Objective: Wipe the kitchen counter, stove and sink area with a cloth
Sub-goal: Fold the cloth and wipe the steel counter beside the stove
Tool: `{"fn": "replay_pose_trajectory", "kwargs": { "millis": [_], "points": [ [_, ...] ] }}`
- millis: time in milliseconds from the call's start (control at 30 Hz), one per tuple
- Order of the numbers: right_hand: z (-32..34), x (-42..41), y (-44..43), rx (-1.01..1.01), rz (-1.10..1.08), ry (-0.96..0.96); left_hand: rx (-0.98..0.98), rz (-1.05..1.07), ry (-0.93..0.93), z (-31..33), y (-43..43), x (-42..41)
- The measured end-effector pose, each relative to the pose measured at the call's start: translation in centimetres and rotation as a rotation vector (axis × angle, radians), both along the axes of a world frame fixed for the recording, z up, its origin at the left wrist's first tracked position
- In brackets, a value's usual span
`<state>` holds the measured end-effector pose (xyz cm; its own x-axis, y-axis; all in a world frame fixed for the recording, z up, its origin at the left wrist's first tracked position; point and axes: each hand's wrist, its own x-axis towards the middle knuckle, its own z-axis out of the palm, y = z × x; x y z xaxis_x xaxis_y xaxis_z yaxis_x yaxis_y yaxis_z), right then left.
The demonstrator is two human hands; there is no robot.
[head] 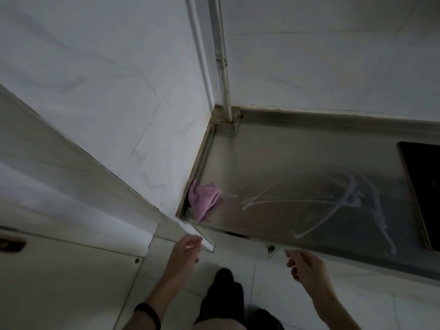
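Observation:
A crumpled pink cloth (pixel 203 200) lies in the near left corner of the steel counter (pixel 285 163), against the wall. White smeared streaks (pixel 309 201) cross the counter's surface. The black stove top (pixel 423 186) shows at the right edge. My left hand (pixel 184 251) hangs below the counter's front left corner, fingers loosely curled, holding nothing. My right hand (pixel 307 265) hovers just below the counter's front edge, fingers loosely curled, also holding nothing. Neither hand touches the cloth.
A metal pipe (pixel 221 67) runs down the wall corner to a bracket at the counter's back left. White tiled walls (pixel 119 91) stand behind and left. A white door (pixel 59 234) is on the left. My legs stand on the tiled floor (pixel 273 294).

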<state>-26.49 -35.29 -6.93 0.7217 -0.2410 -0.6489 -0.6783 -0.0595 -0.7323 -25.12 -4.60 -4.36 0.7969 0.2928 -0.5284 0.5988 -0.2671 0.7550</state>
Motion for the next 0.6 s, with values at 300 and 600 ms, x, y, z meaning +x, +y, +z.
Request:
{"fn": "replay_pose_trajectory", "kwargs": {
  "millis": [300,600],
  "points": [
    [0.0,11.2,9.7,-0.043,0.153,-0.009,0.278,-0.205,-0.204,-3.2,1.8,11.9],
    [-3.2,23.1,19.9,-0.314,0.271,0.044,0.494,-0.525,-0.135,-6.5,3.2,16.8]
  ]
}}
